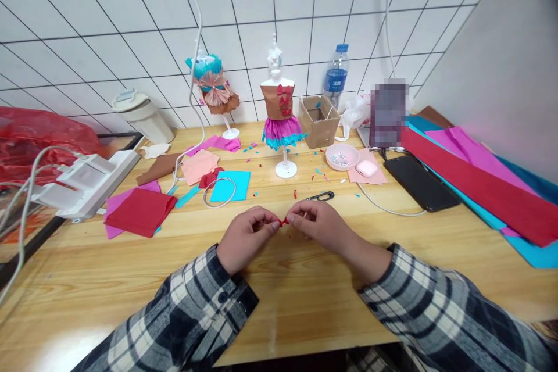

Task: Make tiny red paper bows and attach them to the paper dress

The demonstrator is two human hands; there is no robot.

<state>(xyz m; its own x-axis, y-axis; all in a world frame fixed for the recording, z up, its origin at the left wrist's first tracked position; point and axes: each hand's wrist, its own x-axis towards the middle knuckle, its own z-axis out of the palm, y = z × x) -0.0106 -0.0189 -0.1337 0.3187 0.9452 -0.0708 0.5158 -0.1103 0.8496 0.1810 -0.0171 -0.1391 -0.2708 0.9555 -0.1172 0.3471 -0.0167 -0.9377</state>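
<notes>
A small twisted piece of red paper (283, 221) is pinched between my two hands above the wooden table. My left hand (249, 233) grips its left end with thumb and forefinger. On the other end, the fingers of my right hand (321, 225) are closed. Just beyond my right hand lies a black cutter (321, 196). Farther back stands a white miniature dress form (286, 169) in a brown top with red bows (285, 100) and a magenta skirt edged in blue (284, 132). A silver ring (219, 192) rests partly on a blue paper square (238, 185).
Red paper squares (142, 212) and a white power strip (87, 186) lie left. A second dressed form (217, 90), a cardboard box (319, 122) and a water bottle (336, 75) stand behind. Rightward are a pink bowl (342, 157), a black phone (421, 182) and long paper strips (483, 186).
</notes>
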